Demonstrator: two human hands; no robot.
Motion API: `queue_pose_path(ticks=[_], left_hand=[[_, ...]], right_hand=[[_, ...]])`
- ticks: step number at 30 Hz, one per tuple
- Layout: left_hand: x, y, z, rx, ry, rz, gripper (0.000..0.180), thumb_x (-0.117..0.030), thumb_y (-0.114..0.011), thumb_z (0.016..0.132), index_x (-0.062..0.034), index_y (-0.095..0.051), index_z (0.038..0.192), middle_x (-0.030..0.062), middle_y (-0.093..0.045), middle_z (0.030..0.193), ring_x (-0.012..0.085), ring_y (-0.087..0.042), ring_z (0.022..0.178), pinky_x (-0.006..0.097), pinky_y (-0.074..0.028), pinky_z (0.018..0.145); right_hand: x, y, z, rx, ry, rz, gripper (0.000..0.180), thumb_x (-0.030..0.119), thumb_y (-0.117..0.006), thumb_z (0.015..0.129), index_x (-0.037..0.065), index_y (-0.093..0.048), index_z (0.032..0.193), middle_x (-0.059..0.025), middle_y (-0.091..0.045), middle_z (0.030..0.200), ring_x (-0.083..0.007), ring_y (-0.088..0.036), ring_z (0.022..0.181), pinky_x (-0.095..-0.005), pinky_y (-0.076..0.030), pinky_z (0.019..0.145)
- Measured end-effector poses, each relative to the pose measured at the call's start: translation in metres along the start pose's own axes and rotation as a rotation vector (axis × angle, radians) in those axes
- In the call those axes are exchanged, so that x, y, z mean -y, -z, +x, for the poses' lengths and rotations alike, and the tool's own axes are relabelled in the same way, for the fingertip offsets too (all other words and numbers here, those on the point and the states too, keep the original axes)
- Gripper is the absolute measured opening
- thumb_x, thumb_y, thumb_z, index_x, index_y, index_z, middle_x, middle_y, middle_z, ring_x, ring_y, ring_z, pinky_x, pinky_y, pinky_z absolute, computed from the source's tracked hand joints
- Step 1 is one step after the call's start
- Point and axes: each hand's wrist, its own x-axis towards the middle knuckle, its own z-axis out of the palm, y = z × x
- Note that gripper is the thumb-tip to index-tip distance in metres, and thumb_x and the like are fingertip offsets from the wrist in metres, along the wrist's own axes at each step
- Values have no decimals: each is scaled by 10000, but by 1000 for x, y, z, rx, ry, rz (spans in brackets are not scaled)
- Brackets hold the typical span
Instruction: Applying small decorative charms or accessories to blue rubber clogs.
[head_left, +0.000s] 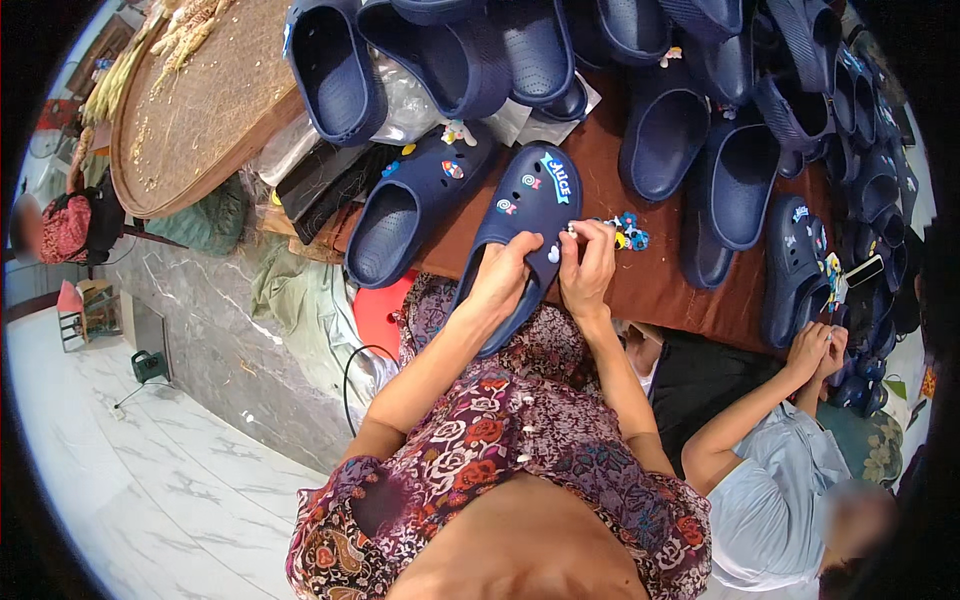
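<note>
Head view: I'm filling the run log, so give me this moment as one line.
left hand: grips navy clog | right hand: pinches small white charm at clog | table: more navy clogs

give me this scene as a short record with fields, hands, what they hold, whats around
left hand: grips the side of a navy clog held over the lap
right hand: fingertips pinch a small white charm at the clog's upper
clog state: toe pointing away, several coloured charms already on it
surface: brown cloth-covered table
around: many more navy clogs, loose charms, a round woven tray
other person: hands at lower right, working on another clog
</note>
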Motion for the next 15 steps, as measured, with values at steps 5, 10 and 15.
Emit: queue_pose_path(ticks=[5,10,15], left_hand=[[2,4,6,15,11,-27,287,3,-598,858,25,-572,1143,93,-662,1052,187,-652,961,333,-527,877],[-5,-1,3,20,40,-16,301,-10,-606,867,16,-567,1164,97,-657,1086,202,-650,979,355,-526,896],[-5,-2,4,40,15,-202,339,-58,-654,875,-7,-570,1199,88,-658,1110,240,-638,1041,408,-489,982]], right_hand=[[14,14,7,97,-174,171,196,67,-691,894,4,-558,1023,-116,-527,994,-205,-561,779,-319,-495,701],[1,48,19,205,-188,-93,192,88,-665,900,44,-659,1086,-122,-614,1063,-272,-600,948,-362,-487,845],[-17,62,21,241,-97,-316,228,126,-666,898,54,-663,1114,-125,-617,1067,-312,-581,995,-408,-469,868]])
